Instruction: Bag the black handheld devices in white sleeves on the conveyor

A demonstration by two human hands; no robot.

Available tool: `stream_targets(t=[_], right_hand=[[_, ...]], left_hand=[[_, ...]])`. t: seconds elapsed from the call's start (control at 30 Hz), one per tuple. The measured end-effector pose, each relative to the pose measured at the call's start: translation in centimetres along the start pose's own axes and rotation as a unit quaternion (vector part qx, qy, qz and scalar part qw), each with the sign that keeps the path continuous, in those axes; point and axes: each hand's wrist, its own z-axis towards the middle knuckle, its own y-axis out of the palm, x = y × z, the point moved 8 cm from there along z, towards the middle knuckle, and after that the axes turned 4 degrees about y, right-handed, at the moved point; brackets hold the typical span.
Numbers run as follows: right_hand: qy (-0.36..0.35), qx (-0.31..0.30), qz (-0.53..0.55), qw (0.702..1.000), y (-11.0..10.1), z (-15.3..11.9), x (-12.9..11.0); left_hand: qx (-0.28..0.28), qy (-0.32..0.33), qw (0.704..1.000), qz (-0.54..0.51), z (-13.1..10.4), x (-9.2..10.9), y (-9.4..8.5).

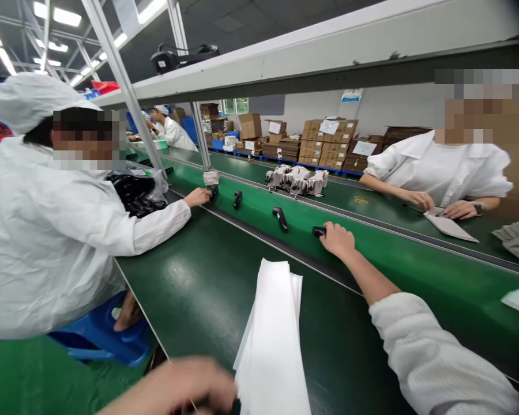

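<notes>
My right hand (339, 241) reaches out over the green conveyor belt, its fingers closed on the end of a small black handheld device (319, 231). Farther along the belt lie two similar devices, an angled one (280, 219) and a smaller-looking one (237, 199). At the bottom edge, my left hand (190, 383) is blurred and partly cut off. Its fingers look curled, and a dark thing shows at their tips, too unclear to name. Right beside it, a stack of long white paper-like sleeves (277, 334) lies on the dark green worktable (181, 282).
A co-worker's hand (199, 196) touches another black device on the belt at left. Across the belt, a second co-worker handles a pale flat piece (452, 225). Bundled grey-white items (296, 180) lie on the far table. A shelf beam (285, 57) crosses overhead, with a metal post (123, 80) at left.
</notes>
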Motion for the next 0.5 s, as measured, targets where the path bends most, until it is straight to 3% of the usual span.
stream_targets(t=[0.03, 0.17, 0.27, 0.37, 0.5], right_hand=[[0.003, -0.019, 0.005, 1.000, 0.6, 0.3, 0.6], [-0.004, -0.040, 0.057, 0.998, 1.3, -0.1, 2.1], [-0.030, -0.011, 0.211, 0.977, -0.2, -1.0, 2.4], [-0.071, 0.034, 0.413, 0.907, -2.7, -2.3, 1.7], [-0.058, 0.042, 0.537, 0.841, -4.9, -4.5, -0.7]], left_hand=[[0.003, -0.012, 1.000, -0.002, 2.1, -0.9, -0.1], [0.120, -0.107, 0.985, 0.056, 12.7, -7.0, -1.5], [0.088, -0.124, 0.982, 0.116, 19.1, -10.5, -0.3], [0.027, -0.109, 0.989, 0.094, 21.6, -12.0, 1.6], [0.058, -0.065, 0.992, 0.089, 21.0, -11.2, 2.2]])
